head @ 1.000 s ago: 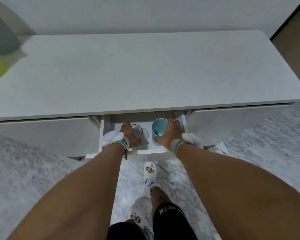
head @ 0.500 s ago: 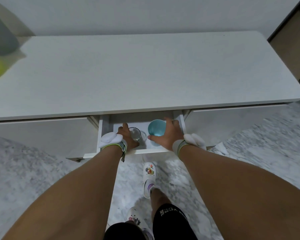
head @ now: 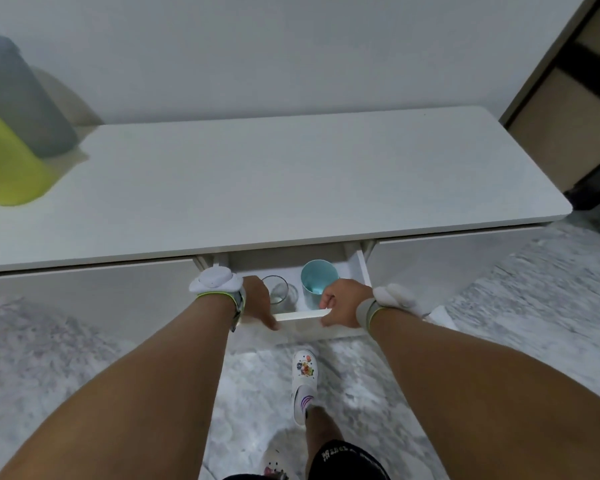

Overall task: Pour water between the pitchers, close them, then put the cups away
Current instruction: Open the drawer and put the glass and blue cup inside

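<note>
Left hand and right hand, apart, curl their fingers over the open drawer front edge. The glass cup and teal cup stand inside at 12 o'clock. The green pitcher stands at the table edge at 10 o'clock.

Soft, cool, rather dim light is falling from above, leaving the white desk looking flat grey and free of glare. Its front edge is casting shade into the open drawer, and a paler patch is glowing on the marble floor. The wide lens is bowing the desk's edges. At its far left corner the green pitcher and grey pitcher are smearing into blur.
</note>
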